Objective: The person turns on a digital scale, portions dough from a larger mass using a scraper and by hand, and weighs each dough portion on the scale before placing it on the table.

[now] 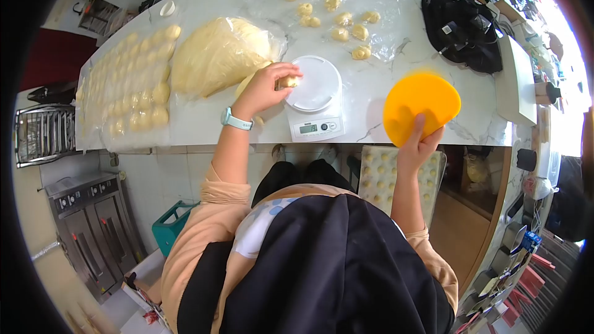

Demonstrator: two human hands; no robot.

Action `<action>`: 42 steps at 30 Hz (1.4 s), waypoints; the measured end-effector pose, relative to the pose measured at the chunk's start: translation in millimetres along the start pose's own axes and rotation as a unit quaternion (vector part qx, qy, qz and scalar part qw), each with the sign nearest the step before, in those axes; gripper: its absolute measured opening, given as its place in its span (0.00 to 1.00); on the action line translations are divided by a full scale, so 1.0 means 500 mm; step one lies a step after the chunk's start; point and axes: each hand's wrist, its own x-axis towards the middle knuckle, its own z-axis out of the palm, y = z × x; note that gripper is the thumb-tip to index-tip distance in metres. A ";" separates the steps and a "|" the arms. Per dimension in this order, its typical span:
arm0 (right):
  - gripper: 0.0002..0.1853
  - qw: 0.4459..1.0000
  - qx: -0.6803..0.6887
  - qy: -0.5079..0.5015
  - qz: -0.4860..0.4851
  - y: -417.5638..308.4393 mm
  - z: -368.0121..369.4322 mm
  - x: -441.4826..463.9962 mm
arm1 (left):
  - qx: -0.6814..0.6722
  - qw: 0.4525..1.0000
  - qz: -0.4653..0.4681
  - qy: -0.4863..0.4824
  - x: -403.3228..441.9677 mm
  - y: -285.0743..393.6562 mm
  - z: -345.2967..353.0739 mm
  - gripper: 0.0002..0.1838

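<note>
My left hand (265,91), with a watch on the wrist, is closed around a small piece of pale yellow dough (289,81). It is at the left edge of the round platform of a white kitchen scale (322,125), whose display is lit. My right hand (418,147) grips a yellow-orange dough scraper (427,100) by its lower edge, over the right part of the table. Left of the scale, a large mass of dough (219,52) lies under clear plastic, with a smaller part of it partly hidden behind my left hand.
Rows of dough balls (139,80) lie under plastic on the left. Several small dough lumps (343,18) sit on plastic film at the back. A black bag (463,28) is at the back right. Below the table edge are a tray of dough rounds (378,179) and a green stool (170,226).
</note>
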 end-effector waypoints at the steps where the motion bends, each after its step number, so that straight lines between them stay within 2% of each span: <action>1: 0.16 1.000 0.002 0.003 0.018 -0.004 -0.004 -0.005 | -0.005 0.999 -0.002 0.033 -0.005 -0.006 0.005 0.18; 3: 0.15 0.998 0.006 0.002 0.055 -0.015 -0.005 -0.019 | -0.017 0.994 -0.011 0.103 -0.040 0.010 0.012 0.16; 4: 0.15 0.999 -0.004 -0.010 0.050 -0.019 -0.005 -0.026 | -0.005 0.984 0.009 0.177 -0.066 0.019 0.016 0.14; 7: 0.15 0.995 -0.006 -0.079 0.052 -0.037 0.024 -0.053 | 0.022 0.961 -0.046 0.270 -0.167 0.029 0.017 0.13; 9: 0.14 0.984 0.026 -0.163 0.071 -0.068 0.072 -0.084 | 0.056 0.962 -0.065 0.260 -0.235 -0.013 0.028 0.13; 11: 0.14 0.963 0.002 -0.269 0.022 -0.067 0.140 -0.117 | 0.067 0.965 -0.076 0.244 -0.284 -0.054 0.040 0.14; 13: 0.15 0.894 -0.062 -0.442 0.028 -0.127 0.217 -0.123 | 0.052 0.970 -0.079 0.224 -0.309 -0.076 0.043 0.14; 15: 0.17 0.808 -0.191 -0.557 0.013 -0.142 0.326 -0.149 | 0.040 0.975 -0.054 0.211 -0.314 -0.093 0.029 0.13; 18: 0.18 0.775 -0.264 -0.573 -0.043 -0.125 0.410 -0.214 | 0.069 0.974 -0.035 0.215 -0.320 -0.102 0.019 0.11; 19: 0.18 0.799 -0.247 -0.544 -0.065 -0.107 0.410 -0.238 | 0.086 0.972 -0.032 0.218 -0.326 -0.105 0.017 0.10; 22: 0.18 0.862 -0.215 -0.445 -0.110 -0.061 0.374 -0.316 | -0.105 0.944 -0.171 0.262 -0.334 -0.125 0.013 0.09; 25: 0.17 0.918 -0.125 -0.369 -0.079 -0.062 0.320 -0.300 | -0.333 0.880 -0.196 0.276 -0.282 -0.095 -0.045 0.14; 28: 0.17 0.972 -0.068 -0.222 -0.023 -0.069 0.277 -0.260 | -0.478 0.848 -0.178 0.144 -0.188 -0.095 -0.045 0.22; 29: 0.17 0.984 -0.051 -0.168 0.007 -0.072 0.264 -0.247 | -0.544 0.813 -0.176 0.113 -0.150 -0.083 -0.039 0.24; 30: 0.17 0.984 -0.106 -0.141 -0.034 -0.103 0.254 -0.230 | -0.606 0.772 -0.175 0.078 -0.112 -0.065 -0.032 0.26; 31: 0.17 0.985 -0.120 -0.119 -0.036 -0.105 0.240 -0.224 | -0.663 0.727 -0.175 0.042 -0.089 -0.050 -0.024 0.28; 34: 0.18 0.985 -0.155 -0.069 -0.039 -0.118 0.205 -0.214 | -0.631 0.750 -0.195 0.031 -0.060 -0.040 0.002 0.27; 35: 0.18 0.985 -0.161 -0.048 -0.042 -0.117 0.193 -0.215 | -0.564 0.807 -0.171 0.042 -0.067 -0.040 0.001 0.25; 37: 0.18 0.984 -0.172 -0.012 -0.042 -0.104 0.167 -0.225 | -0.417 0.897 -0.125 0.068 -0.124 -0.057 -0.017 0.22; 39: 0.19 0.986 -0.167 0.010 -0.008 -0.100 0.148 -0.238 | -0.158 0.972 -0.163 0.065 -0.186 -0.083 -0.041 0.13; 42: 0.19 0.986 -0.162 0.026 0.011 -0.092 0.142 -0.251 | 0.109 0.991 -0.020 0.081 -0.278 -0.122 -0.044 0.09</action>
